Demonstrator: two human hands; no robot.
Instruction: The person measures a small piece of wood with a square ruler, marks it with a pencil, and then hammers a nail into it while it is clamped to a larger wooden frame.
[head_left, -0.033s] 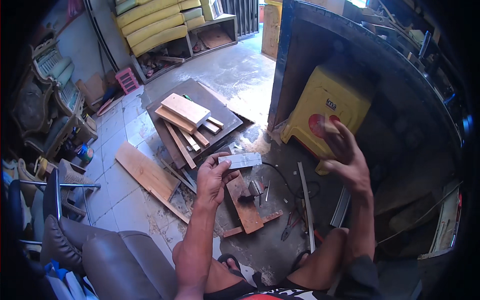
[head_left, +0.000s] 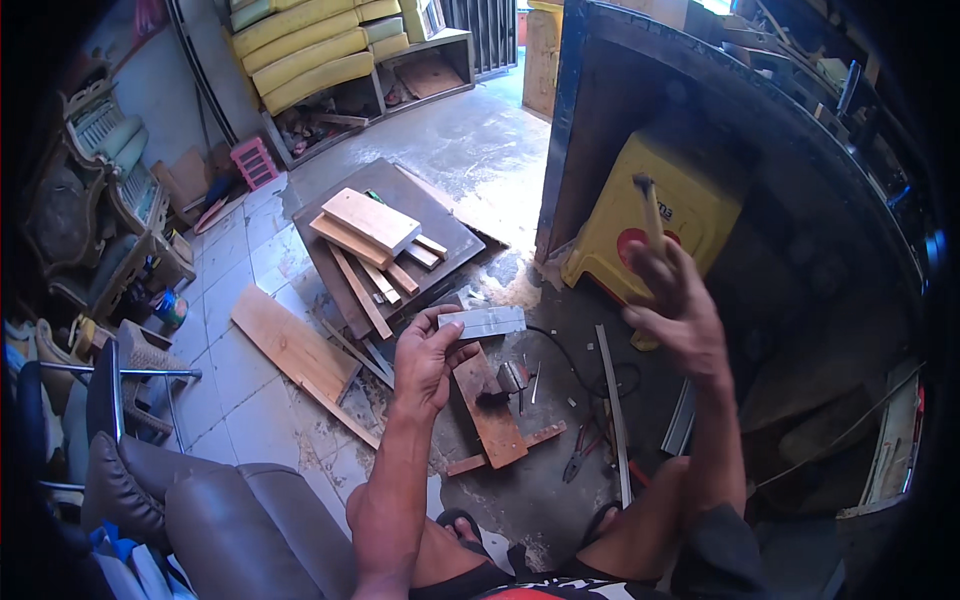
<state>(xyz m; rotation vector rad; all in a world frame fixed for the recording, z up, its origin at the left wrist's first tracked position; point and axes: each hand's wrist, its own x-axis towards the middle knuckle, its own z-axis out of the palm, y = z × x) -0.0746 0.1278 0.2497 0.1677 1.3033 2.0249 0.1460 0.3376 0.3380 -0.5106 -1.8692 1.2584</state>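
Note:
In my left hand (head_left: 425,350) is a short, flat silver-grey metal piece (head_left: 485,321), level and gripped at its left end, thumb on top. My right hand (head_left: 680,315) is raised to the right, slightly blurred. A slim pale yellowish stick with a dark end (head_left: 654,215) rises from its fingers; its exact kind is unclear. Below the metal piece stands a small wooden bench (head_left: 497,430) on crosspieces. A metal clamp-like tool (head_left: 513,376) is attached or resting on it, with a dark patch beside it.
Wooden boards (head_left: 372,218) lie stacked on a dark low table (head_left: 325,270). Another board (head_left: 290,335) is on the floor at left. Pliers (head_left: 577,455) and a long metal strip (head_left: 612,410) lie right of the bench. A yellow plastic stool (head_left: 600,235) leans inside a blue-edged cabinet (head_left: 553,130).
My right hand has shifted slightly left and down, and the pale stick in it now shows clearly. My left hand and the metal piece are nearly unmoved.

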